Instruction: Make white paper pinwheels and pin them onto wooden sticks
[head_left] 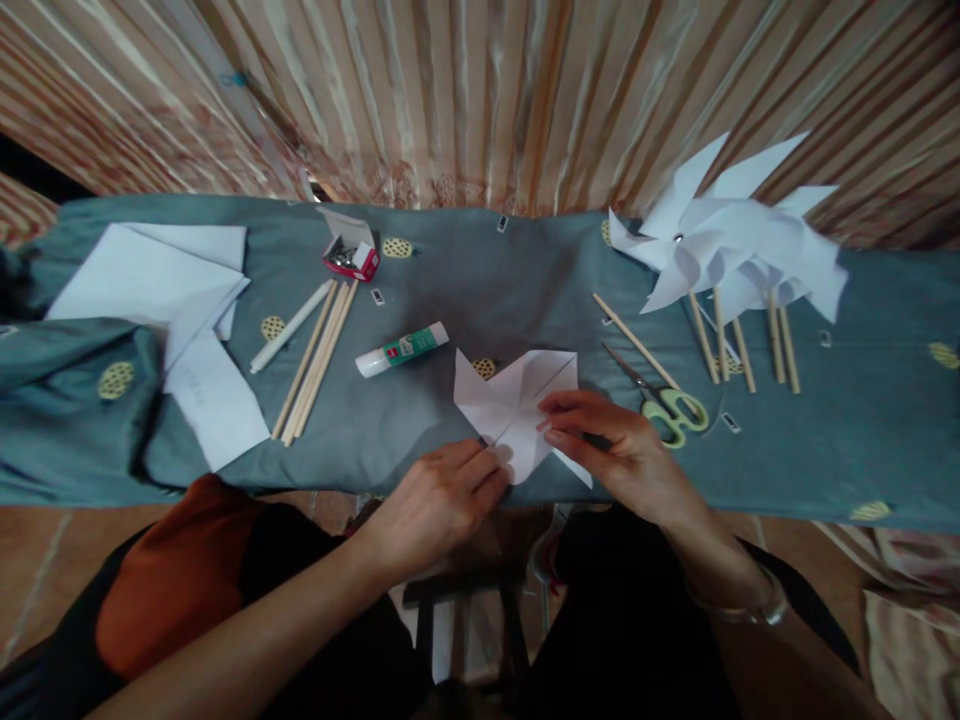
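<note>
A white paper pinwheel [514,400], partly folded with cut blades, lies at the front edge of the cloth-covered table. My left hand [442,495] is closed on its lower left part, fingers curled at the paper's edge. At its right side my right hand [622,445] pinches the paper between thumb and fingers. The fingertips hide part of the paper's middle. A glue stick [403,350] with a green label lies beyond the paper to the left. Green-handled scissors [671,412] and a single wooden stick [636,340] lie just past my right hand.
Finished white pinwheels [720,235] on sticks lie at the right. To the left are several wooden sticks [319,365], a white rod [291,327], an open red box [350,255] of small metal pieces and white paper sheets [150,275]. A striped curtain [465,100] hangs behind the table.
</note>
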